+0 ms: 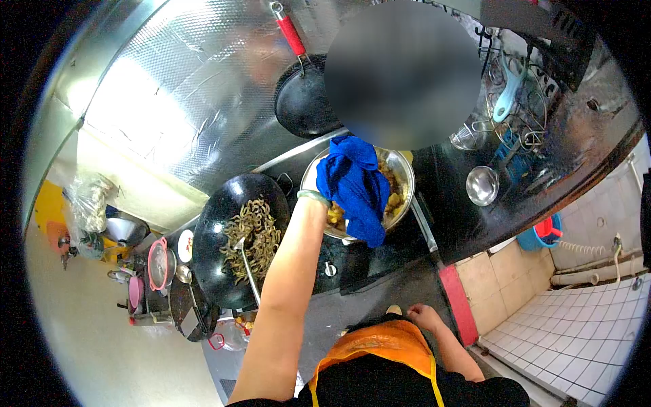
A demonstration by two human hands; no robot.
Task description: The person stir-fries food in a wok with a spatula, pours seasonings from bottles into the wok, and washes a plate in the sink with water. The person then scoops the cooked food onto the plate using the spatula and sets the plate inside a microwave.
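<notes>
My left arm reaches forward over the stove, a pale green bangle point(314, 197) at the wrist. A bunched blue cloth point(356, 183) covers most of my left hand point(327, 198), which looks closed on it; the fingers are hidden. Under the cloth stands a round metal pan point(411, 182) with yellow-brown food chunks point(393, 201) in it. My right hand point(424, 317) hangs low beside the orange apron point(380, 339), fingers curled, with nothing visible in them. Left of my arm, a black wok point(224, 203) holds dark green-brown strips point(252, 237) and a metal spatula point(249, 270).
Behind the pan a black frying pan point(305, 102) with a red handle leans on the foil-covered wall. A ladle point(482, 186) and a wire rack point(525, 102) are at right. A pink-rimmed strainer point(161, 263) stands at left. A blurred disc hides the back middle.
</notes>
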